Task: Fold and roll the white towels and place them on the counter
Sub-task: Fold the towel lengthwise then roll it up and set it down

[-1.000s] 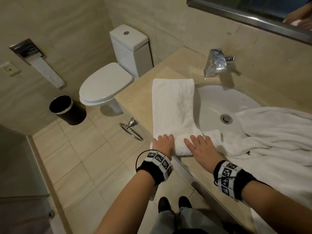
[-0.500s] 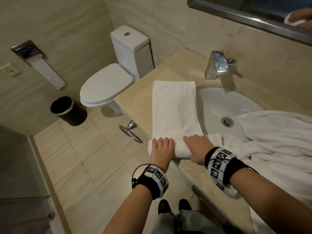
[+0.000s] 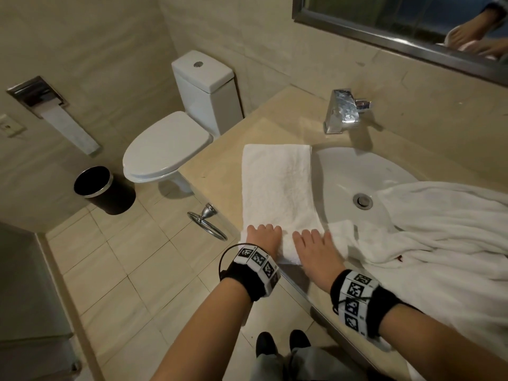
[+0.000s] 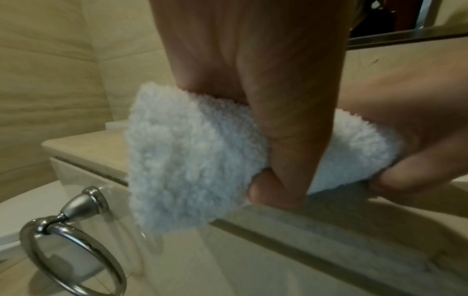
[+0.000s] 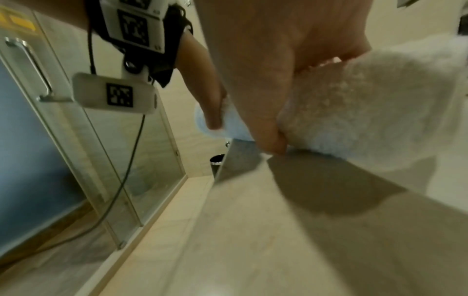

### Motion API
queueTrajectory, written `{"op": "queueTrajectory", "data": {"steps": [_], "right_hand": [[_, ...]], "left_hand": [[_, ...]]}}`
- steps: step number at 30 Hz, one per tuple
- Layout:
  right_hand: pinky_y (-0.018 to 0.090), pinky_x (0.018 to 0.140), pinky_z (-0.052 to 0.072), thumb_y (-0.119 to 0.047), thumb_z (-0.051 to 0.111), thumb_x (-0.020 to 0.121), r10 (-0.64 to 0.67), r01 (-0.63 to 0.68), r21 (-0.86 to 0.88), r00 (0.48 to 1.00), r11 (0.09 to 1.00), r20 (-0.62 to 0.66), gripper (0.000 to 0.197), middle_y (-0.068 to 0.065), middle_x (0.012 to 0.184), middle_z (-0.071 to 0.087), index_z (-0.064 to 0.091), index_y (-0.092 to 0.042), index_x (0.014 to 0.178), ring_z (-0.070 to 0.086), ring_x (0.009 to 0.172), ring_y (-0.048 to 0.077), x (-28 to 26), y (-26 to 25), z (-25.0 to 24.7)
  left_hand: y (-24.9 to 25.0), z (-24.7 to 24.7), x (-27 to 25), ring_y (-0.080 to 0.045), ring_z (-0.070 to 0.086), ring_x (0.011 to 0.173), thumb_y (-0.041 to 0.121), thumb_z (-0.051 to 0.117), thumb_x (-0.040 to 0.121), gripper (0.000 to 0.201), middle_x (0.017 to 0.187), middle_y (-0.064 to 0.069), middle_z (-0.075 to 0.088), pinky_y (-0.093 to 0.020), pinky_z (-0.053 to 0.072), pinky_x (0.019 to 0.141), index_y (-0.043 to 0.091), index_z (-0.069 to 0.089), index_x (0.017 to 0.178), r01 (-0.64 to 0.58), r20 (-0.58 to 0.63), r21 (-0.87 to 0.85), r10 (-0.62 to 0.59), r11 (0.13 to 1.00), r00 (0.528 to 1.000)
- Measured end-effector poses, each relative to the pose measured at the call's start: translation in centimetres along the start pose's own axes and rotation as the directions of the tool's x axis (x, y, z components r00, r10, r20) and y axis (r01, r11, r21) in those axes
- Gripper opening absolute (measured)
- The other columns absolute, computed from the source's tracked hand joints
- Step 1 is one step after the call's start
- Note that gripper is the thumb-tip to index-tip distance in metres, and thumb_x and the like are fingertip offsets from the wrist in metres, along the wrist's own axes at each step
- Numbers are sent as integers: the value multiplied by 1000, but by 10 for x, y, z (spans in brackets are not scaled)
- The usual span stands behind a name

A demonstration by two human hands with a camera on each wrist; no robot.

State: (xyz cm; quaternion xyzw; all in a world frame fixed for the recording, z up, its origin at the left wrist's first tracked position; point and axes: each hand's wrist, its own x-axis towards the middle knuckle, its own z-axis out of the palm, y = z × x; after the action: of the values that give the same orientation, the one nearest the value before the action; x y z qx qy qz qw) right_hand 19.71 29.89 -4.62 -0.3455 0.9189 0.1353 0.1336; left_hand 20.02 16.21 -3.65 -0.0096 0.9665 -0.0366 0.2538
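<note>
Both hands on the rolled near end of a folded white towel at the desk's front edge.

Folded white towel (image 3: 277,185): long narrow strip, nubbly terry, lying flat on the beige desk (image 3: 217,163) just left of the sink basin (image 3: 354,174), its far end toward the faucet (image 3: 342,110). Near end turned up into a thick roll at the desk's front lip, above the towel ring (image 3: 207,222). Left hand (image 3: 262,239) on the roll's left part, fingers (image 4: 281,140) curled over it, thumb tucked beneath. Right hand (image 3: 316,247) on the right part, fingers spread over the top, thumb (image 5: 266,120) wrapped under. A loose white towel (image 3: 439,226) lies heaped right of the basin, spilling into it.
</note>
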Motion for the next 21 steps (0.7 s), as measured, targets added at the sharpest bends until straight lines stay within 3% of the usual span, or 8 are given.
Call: {"op": "queueTrajectory", "data": {"steps": [3,8,9,11,13,17,20,21], "right_hand": [[39,96,37,-14,54,86,-76,76,42,997,996,-2,46,12,125,47,36,-6,128,47,112,28,7,6,-4],[33,89,40,-21,61,80,-140,128,173,988,977,61,42,7,116,52,42,-11,116,50,105,25,14,6,-14],[33,88,41,-23,61,79,-131,113,202,989,973,74,42,7,115,54,43,-11,115,51,104,25,15,5,-16],[33,85,42,-26,62,79,-108,68,284,986,956,125,40,8,111,56,44,-11,112,53,102,25,18,6,-20],[32,80,44,-33,62,80,-118,38,353,971,935,206,39,8,105,57,46,-11,109,56,96,24,22,8,-21],[31,74,48,-27,64,73,-173,31,395,928,918,329,40,7,100,58,51,-11,107,56,86,22,30,16,-22],[34,81,50,-31,66,71,-192,49,426,934,903,300,48,6,109,60,49,-14,112,58,94,23,27,19,-19],[34,83,48,-34,65,73,-190,68,416,947,907,260,50,4,113,57,47,-15,116,56,99,22,23,19,-18]], "left_hand": [[-2,1,-4,-27,48,116,34,64,82,53,125,-8,50,-40,35,99,10,41,125,-29,16,-45,30,999,999],[-7,17,-18,-25,45,111,24,69,74,64,123,-5,42,-38,37,95,12,36,127,-54,-86,-70,48,996,995],[-7,21,-23,-24,48,105,25,72,68,65,117,-5,44,-38,40,91,12,40,123,-42,-141,-45,36,998,989],[-5,31,-30,-22,56,82,26,81,44,64,94,-2,55,-36,49,79,13,55,101,8,-245,-32,-15,999,969],[0,43,-32,-22,58,71,18,82,33,61,81,-1,59,-36,53,76,13,54,87,11,-342,-14,-15,1000,940],[8,44,-36,-22,60,70,13,82,41,46,78,-2,62,-34,53,74,14,61,82,-12,-324,-33,0,999,946],[10,31,-34,-29,54,103,8,62,76,39,113,-8,55,-39,38,96,9,48,113,4,-136,-58,-12,998,991],[10,32,-29,-30,50,110,7,57,81,39,120,-9,51,-40,34,99,9,43,118,-7,-155,-32,2,999,988]]}}
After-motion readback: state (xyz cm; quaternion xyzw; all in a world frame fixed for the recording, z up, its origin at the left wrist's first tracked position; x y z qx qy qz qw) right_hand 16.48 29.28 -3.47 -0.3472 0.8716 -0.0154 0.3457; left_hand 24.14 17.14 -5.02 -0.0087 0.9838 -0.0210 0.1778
